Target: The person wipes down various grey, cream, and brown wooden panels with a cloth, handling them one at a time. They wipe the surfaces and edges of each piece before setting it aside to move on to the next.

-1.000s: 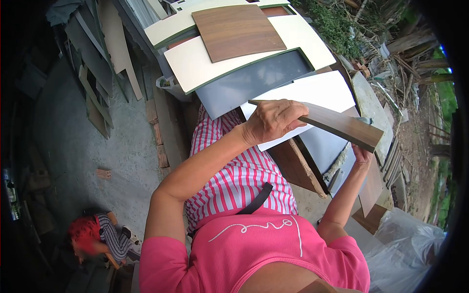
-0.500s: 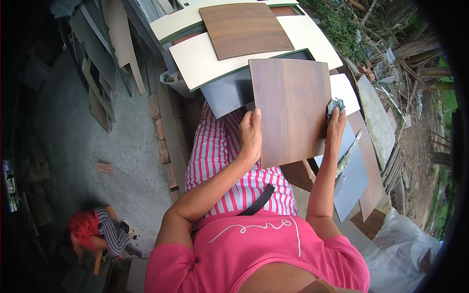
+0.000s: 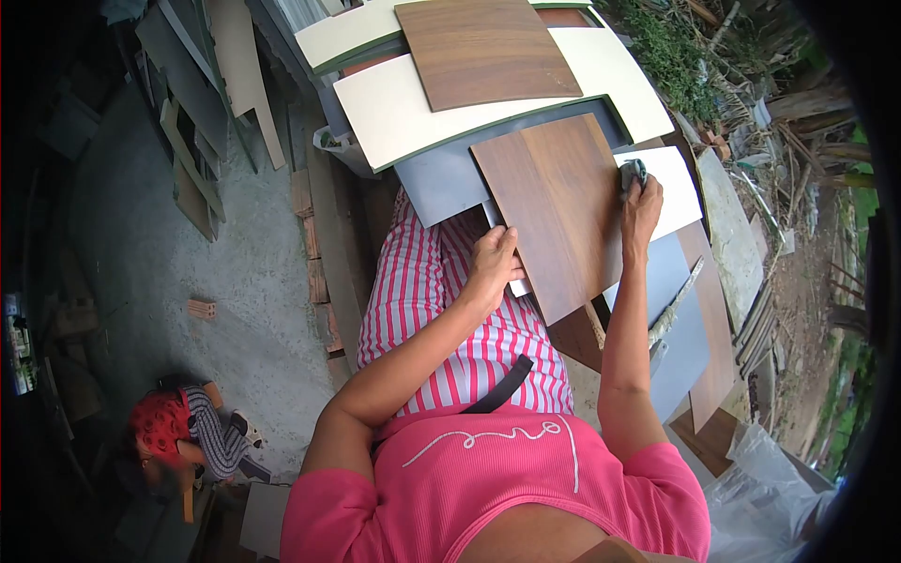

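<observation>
A brown wood-grain panel lies tilted over my lap, its far end overlapping the pale boards behind. My left hand is closed on its left edge, the thumb at the rim and the fingers partly hidden beneath. In my right hand a bunched grey-green cloth is pinched, right by the panel's right edge. Under the panel a dark grey sheet and a white sheet stick out. A second wood-grain panel rests on cream boards farther away.
Grey boards with a knife-like tool lie at right, near clear plastic sheeting. Panels lean at the upper left. A brick sits on the concrete floor, and another person crouches at lower left.
The panel has turned and tipped, its far end swinging left and its near end right. My left hand has shifted lower along its edge; my right hand with the cloth has moved slightly farther out.
</observation>
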`<state>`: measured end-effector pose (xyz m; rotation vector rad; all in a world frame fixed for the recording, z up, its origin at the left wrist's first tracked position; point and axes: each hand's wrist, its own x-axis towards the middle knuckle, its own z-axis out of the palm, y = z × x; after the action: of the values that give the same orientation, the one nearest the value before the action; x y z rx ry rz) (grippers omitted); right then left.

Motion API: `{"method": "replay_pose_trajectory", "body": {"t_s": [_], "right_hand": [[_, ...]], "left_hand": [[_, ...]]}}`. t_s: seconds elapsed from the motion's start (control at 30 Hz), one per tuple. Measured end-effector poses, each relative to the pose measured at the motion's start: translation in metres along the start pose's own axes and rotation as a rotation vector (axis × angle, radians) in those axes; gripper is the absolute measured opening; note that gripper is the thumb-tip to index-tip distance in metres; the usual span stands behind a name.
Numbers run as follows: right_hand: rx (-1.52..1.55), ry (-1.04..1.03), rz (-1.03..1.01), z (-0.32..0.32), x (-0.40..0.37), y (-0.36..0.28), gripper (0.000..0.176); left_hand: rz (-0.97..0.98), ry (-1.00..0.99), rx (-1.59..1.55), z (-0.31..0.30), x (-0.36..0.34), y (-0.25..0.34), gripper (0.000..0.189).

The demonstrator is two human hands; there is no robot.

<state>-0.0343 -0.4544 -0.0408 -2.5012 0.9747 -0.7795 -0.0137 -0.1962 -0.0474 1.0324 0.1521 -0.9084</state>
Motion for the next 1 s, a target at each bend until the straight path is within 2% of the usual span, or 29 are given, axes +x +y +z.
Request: {"method": "replay_pose_trajectory", "body": {"t_s": [0.03, 0.1, 0.17, 0.23, 0.3, 0.37, 0.4, 0.43, 0.5, 0.67, 0.7, 0.77, 0.8, 0.87, 0.9, 0.93, 0.97, 1.0], "right_hand": [[-0.022, 0.153, -0.118, -0.004, -0.001, -0.013, 0.026], [0.075, 0.143, -0.113, -0.016, -0.012, -0.046, 0.023], [0.412, -0.229, -0.006, -0.022, -0.032, -0.082, 0.024], [0.464, -0.352, -0.430, -0.001, -0.056, -0.103, 0.029], [0.274, -0.576, -0.750, 0.008, -0.077, -0.127, 0.034], [0.225, -0.588, -0.806, 0.022, -0.071, -0.127, 0.035], [0.171, -0.596, -0.863, 0.029, -0.067, -0.127, 0.037], [0.172, -0.597, -0.863, 0.034, -0.063, -0.126, 0.037], [0.102, -0.443, -0.771, 0.038, -0.052, -0.121, 0.038], [-0.186, -0.111, -0.370, 0.060, -0.008, -0.049, 0.040], [-0.272, -0.123, -0.201, 0.054, -0.002, -0.042, 0.042], [-0.328, -0.094, -0.089, 0.048, 0.005, -0.020, 0.038], [-0.331, -0.090, -0.089, 0.043, 0.003, -0.019, 0.038], [-0.334, -0.007, -0.245, 0.032, -0.006, -0.015, 0.028], [-0.334, -0.010, -0.248, 0.024, -0.012, -0.021, 0.028], [-0.204, -0.060, -0.252, 0.014, -0.019, -0.032, 0.022], [-0.073, -0.109, -0.255, 0.009, -0.027, -0.041, 0.018], [-0.044, -0.010, -0.366, 0.009, -0.035, -0.046, 0.015]], "left_hand": [[0.003, 0.000, 0.001, 0.000, -0.001, 0.000, 0.038], [0.001, -0.002, 0.006, -0.001, -0.003, 0.001, 0.036], [0.004, 0.010, 0.006, 0.000, -0.004, 0.001, 0.035], [0.006, 0.008, 0.002, -0.002, 0.000, -0.005, 0.034], [0.009, 0.012, -0.004, -0.004, 0.002, -0.008, 0.034], [-0.045, 0.054, -0.036, -0.005, 0.002, -0.008, 0.033], [0.024, 0.027, -0.031, -0.005, 0.001, -0.011, 0.032], [0.024, 0.029, -0.031, -0.007, 0.002, -0.012, 0.032], [0.019, -0.005, 0.004, -0.009, 0.005, -0.014, 0.032], [0.038, -0.002, 0.030, -0.009, 0.003, -0.012, 0.033], [0.038, 0.004, 0.040, -0.008, 0.003, -0.012, 0.034], [0.040, 0.002, 0.051, -0.005, 0.004, -0.011, 0.034], [0.065, 0.026, -0.008, -0.002, 0.003, -0.012, 0.025], [0.090, 0.055, -0.072, -0.002, 0.003, -0.011, 0.025], [0.066, 0.031, -0.021, -0.005, 0.003, -0.011, 0.025], [0.043, 0.007, 0.030, -0.007, 0.003, -0.011, 0.033], [0.042, 0.011, 0.028, -0.008, 0.003, -0.011, 0.033], [0.046, 0.007, 0.028, -0.008, 0.003, -0.012, 0.033]]}}
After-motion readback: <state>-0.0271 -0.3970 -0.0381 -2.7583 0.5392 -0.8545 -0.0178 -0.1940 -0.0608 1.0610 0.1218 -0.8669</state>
